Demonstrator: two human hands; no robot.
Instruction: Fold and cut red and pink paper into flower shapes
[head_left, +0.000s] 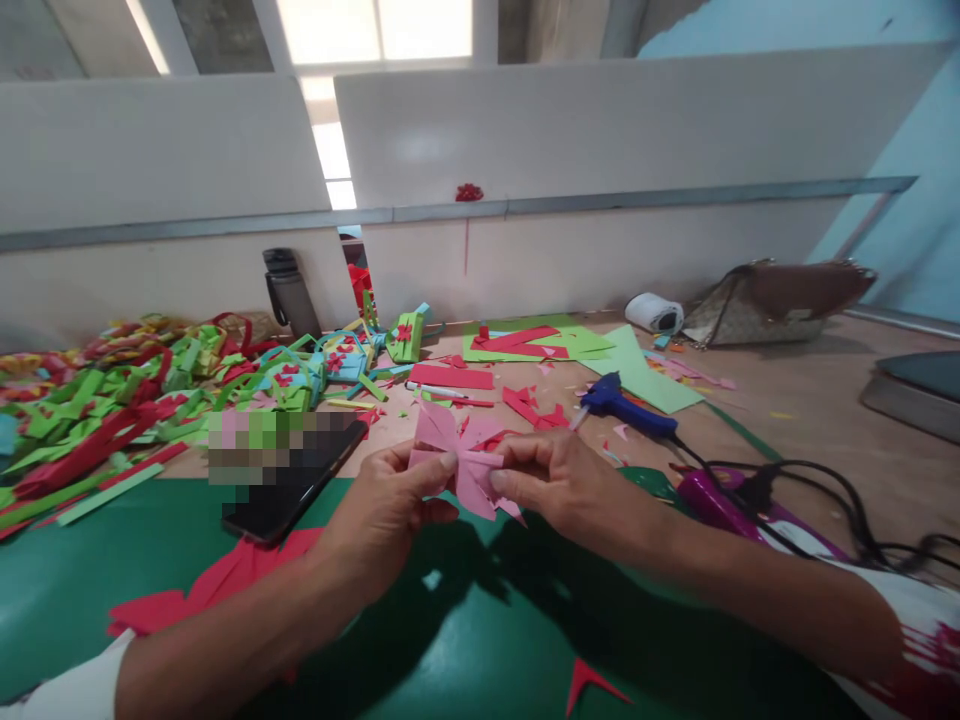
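A pink paper flower [474, 482] with several petals is held up between both hands, above the green mat [352, 660]. My left hand [397, 505] pinches it from the left, its thumb near the middle of the flower. From the right, my right hand [551, 478] grips a petal between thumb and fingers. Red cut paper [217, 585] lies under and beside my left forearm. A smartphone [296, 485] rests just left of my left hand. Beyond my right hand is a blue hot glue gun [626, 405].
Green and red paper strips [157, 390] heap up on the left beside a dark bottle [292, 290]. Green sheets [652, 375] and red scraps lie ahead. At right are a purple object [731, 510] among black cables, a handbag [787, 300] and a white roll [654, 313].
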